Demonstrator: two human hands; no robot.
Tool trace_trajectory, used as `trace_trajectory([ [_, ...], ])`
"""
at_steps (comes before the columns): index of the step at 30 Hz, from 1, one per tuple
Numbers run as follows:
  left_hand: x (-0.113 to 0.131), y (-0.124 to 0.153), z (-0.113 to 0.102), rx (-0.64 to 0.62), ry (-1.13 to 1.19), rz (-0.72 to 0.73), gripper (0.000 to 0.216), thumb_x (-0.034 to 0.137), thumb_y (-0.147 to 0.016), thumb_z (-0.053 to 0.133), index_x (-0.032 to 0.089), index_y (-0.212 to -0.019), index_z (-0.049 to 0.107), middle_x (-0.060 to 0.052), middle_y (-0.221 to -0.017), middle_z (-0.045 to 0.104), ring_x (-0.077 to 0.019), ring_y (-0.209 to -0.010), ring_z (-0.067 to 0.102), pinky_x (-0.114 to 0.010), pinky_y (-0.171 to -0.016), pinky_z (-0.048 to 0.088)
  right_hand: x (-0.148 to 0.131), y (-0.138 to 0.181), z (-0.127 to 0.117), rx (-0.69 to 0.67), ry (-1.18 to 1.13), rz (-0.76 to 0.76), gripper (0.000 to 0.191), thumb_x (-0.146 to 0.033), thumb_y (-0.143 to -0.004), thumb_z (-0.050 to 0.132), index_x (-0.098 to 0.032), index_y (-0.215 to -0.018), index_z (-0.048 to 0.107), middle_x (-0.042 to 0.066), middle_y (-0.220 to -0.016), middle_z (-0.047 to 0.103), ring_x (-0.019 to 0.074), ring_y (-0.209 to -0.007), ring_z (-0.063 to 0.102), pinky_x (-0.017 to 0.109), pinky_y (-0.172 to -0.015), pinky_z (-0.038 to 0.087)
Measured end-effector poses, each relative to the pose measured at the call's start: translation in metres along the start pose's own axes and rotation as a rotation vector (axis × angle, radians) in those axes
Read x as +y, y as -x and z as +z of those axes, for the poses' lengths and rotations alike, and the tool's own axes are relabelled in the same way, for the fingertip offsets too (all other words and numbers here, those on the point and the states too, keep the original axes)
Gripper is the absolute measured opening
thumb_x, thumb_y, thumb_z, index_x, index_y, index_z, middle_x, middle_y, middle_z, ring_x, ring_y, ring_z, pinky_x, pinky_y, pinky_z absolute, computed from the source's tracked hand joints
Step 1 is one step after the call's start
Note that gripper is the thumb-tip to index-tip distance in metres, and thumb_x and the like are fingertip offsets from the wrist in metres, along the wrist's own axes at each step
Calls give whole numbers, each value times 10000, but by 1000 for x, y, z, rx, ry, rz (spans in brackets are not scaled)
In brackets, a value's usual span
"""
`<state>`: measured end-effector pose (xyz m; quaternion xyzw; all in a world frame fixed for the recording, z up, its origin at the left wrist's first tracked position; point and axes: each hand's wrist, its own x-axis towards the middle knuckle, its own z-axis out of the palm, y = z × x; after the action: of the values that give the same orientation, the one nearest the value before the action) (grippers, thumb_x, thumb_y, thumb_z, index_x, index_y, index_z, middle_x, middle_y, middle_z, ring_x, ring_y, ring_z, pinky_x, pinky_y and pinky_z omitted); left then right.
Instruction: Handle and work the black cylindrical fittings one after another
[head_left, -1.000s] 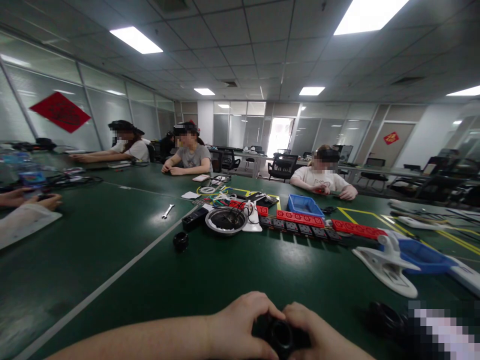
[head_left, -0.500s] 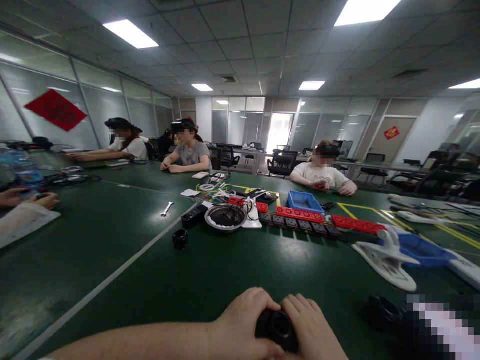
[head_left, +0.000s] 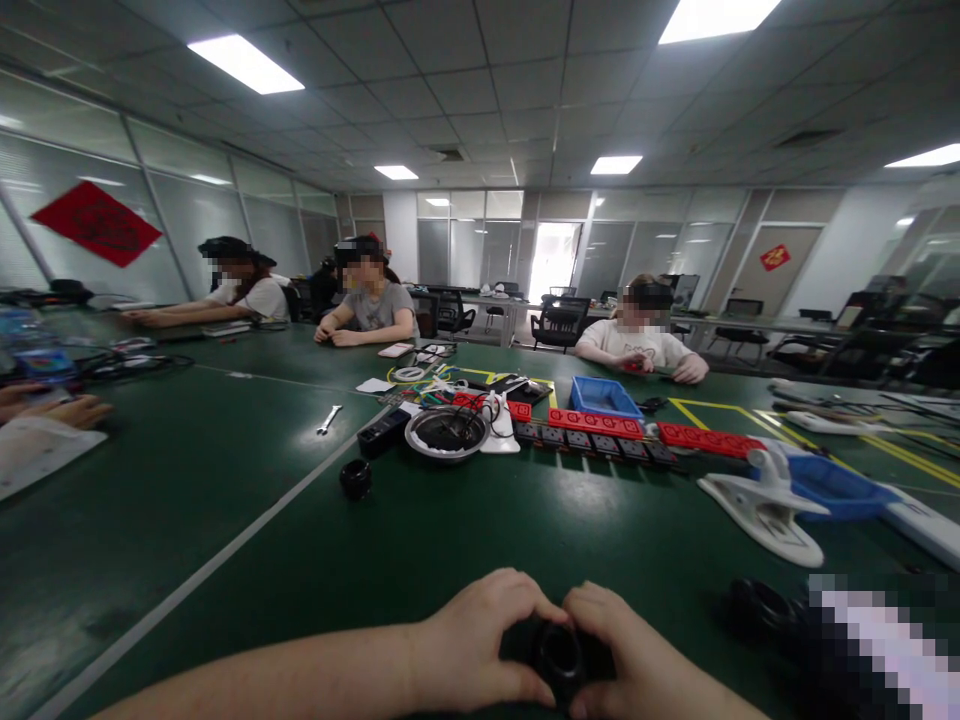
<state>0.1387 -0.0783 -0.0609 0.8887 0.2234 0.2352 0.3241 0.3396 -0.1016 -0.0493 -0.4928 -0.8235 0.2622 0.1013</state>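
At the bottom middle I hold a black plastic fitting (head_left: 561,652), round with a hole facing up, just over the table. My left hand (head_left: 487,635) curls around its left side, thumb in front and fingers behind. From the right, my right hand (head_left: 619,640) closes on it with bent fingers, the thumb near its lower edge. Fingertips of both hands almost meet at the back of the part. A similar black ring-shaped fitting (head_left: 355,478) stands alone on the green table (head_left: 315,570). Another black piece (head_left: 757,605) lies to my right, partly blurred.
Ahead are a metal bowl (head_left: 446,436) with dark parts, a wrench (head_left: 328,419), red socket strips (head_left: 596,422), a blue tray (head_left: 606,397) and a white clamp stand (head_left: 765,515). Several people sit around the table; one person's hands (head_left: 71,410) are at the left edge.
My right hand's fingers have shifted and opened a little around the black fitting, so more of its right side shows. The whole view has shifted slightly.
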Motion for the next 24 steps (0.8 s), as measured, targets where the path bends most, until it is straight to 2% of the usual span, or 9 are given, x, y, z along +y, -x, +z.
trace_trajectory([
  [2, 1, 1, 4, 36, -4, -28, 493, 301, -647, 757, 223, -1073, 522, -11, -982, 564, -184, -906, 524, -269, -807, 399, -1, 0, 6, 41, 102, -3, 368, -295, -477, 797, -167, -748, 582, 11, -784, 571, 207, -767, 494, 300, -671, 351],
  [7, 5, 2, 12, 153, -104, -235, 473, 231, -608, 765, 196, -1014, 526, -19, -978, 549, -199, -897, 505, -298, -797, 400, -8, 0, 21, 217, 236, 64, 322, -437, -595, 707, -169, -706, 568, 48, -758, 593, 234, -746, 508, 339, -677, 334],
  [9, 7, 2, 12, 148, -118, -254, 467, 212, -611, 757, 190, -1014, 523, -24, -984, 548, -202, -906, 502, -305, -805, 398, -10, 0, 22, 245, 258, 87, 365, -459, -563, 720, -169, -723, 568, 56, -785, 588, 251, -766, 506, 365, -700, 337],
  [12, 7, 1, 6, 101, -82, -191, 457, 224, -636, 748, 200, -1031, 519, -19, -983, 558, -196, -912, 508, -296, -807, 403, -11, 2, 17, 188, 196, 67, 480, -401, -483, 776, -167, -850, 572, 60, -884, 568, 260, -829, 496, 372, -742, 349],
  [15, 6, 0, 0, 46, -34, -104, 485, 240, -658, 741, 231, -1081, 503, -13, -1008, 563, -194, -931, 513, -298, -825, 400, -7, 4, 8, 42, 46, 20, 505, -286, -517, 770, -167, -964, 567, 54, -964, 543, 238, -886, 484, 336, -771, 359],
  [18, 5, -1, -3, 14, 8, -75, 501, 237, -641, 758, 227, -1080, 517, -13, -993, 568, -192, -917, 525, -289, -820, 406, -1, 4, -1, -62, -76, -11, 346, -183, -577, 732, -181, -897, 601, 16, -911, 545, 197, -877, 485, 290, -761, 358],
  [20, 6, -1, -3, -1, 16, -83, 493, 240, -632, 765, 222, -1067, 533, -9, -973, 572, -189, -905, 530, -279, -806, 410, 2, 3, -4, -87, -113, -8, 281, -155, -566, 741, -176, -815, 612, -6, -841, 541, 178, -835, 489, 264, -723, 360],
  [24, 9, 0, -1, -3, 12, -101, 476, 256, -621, 773, 228, -1037, 544, 2, -957, 572, -181, -883, 535, -268, -783, 413, 3, 1, 3, -35, -39, 80, 343, -237, -477, 807, -151, -736, 598, -6, -765, 538, 177, -746, 486, 247, -624, 337],
])
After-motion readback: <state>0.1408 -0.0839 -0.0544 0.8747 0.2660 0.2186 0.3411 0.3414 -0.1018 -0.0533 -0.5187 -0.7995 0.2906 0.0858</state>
